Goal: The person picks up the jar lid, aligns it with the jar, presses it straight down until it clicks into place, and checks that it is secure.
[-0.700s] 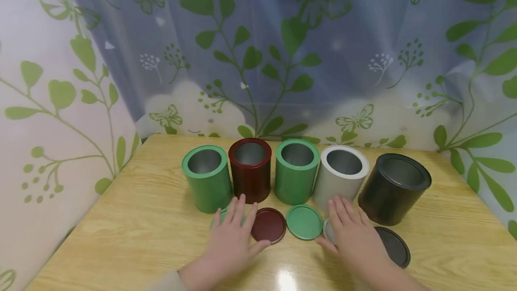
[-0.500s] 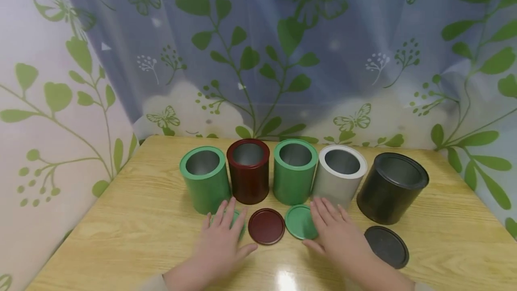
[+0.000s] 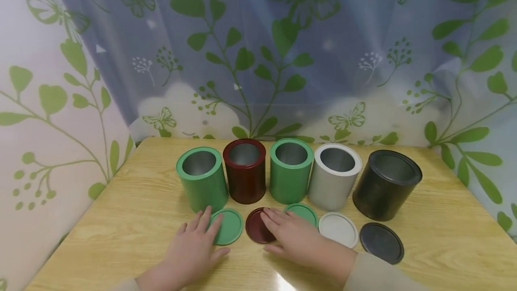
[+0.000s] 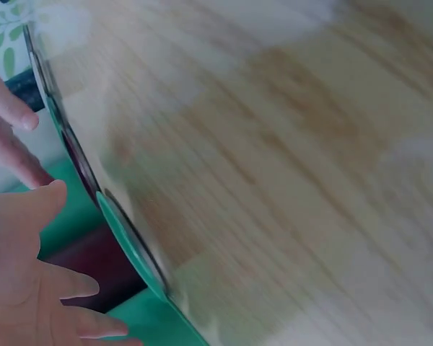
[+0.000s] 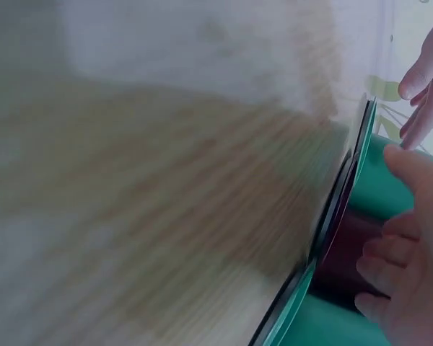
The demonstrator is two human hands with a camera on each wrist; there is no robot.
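Five round lids lie flat on the table in a row, each before a can of its own colour. My left hand (image 3: 193,246), fingers spread, is beside the left green lid (image 3: 228,227) and overlaps its left edge. My right hand (image 3: 296,239) is over the dark red lid (image 3: 258,227) and partly hides the middle green lid (image 3: 304,212). Both wrist views show a gap between the hands and the lids, and neither hand holds anything. The white lid (image 3: 338,229) and the black lid (image 3: 382,242) lie to the right.
Behind the lids stand open cans: a green can (image 3: 203,187), a dark red can (image 3: 247,178), another green can (image 3: 291,181), a white can (image 3: 332,187) and a black can (image 3: 381,192). A patterned curtain (image 3: 258,80) hangs behind the wooden table (image 3: 109,223).
My right hand has moved left from over the white lid, past the middle green lid, to the dark red lid. The left hand has shifted left, uncovering most of the left green lid.
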